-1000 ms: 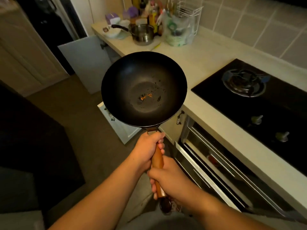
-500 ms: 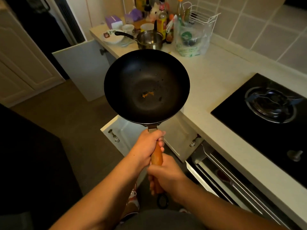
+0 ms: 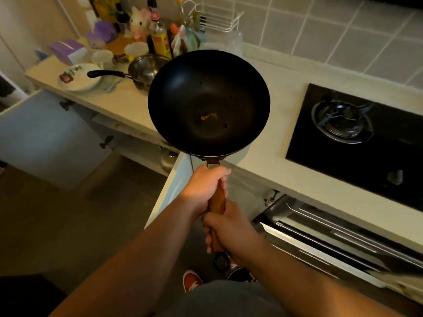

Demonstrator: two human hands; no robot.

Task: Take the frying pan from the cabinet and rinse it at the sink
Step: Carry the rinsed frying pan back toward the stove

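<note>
A round black frying pan (image 3: 208, 101) with a small orange speck at its bottom is held level in the air, over the front edge of the pale counter (image 3: 263, 156). Its wooden handle (image 3: 217, 202) points back toward me. My left hand (image 3: 203, 186) grips the handle just below the pan. My right hand (image 3: 229, 229) grips it lower down, near the hanging ring at the end. No sink is in view.
A black gas hob (image 3: 357, 138) is set in the counter at right, an oven (image 3: 332, 236) below it. A steel saucepan (image 3: 144, 69), plates, cups and bottles crowd the counter's far left. Cabinet doors (image 3: 48, 138) hang open below the counter.
I have stepped closer to the counter; the pan now sits over its edge rather than over the floor, with the hob nearer. Both hands keep the same grip.
</note>
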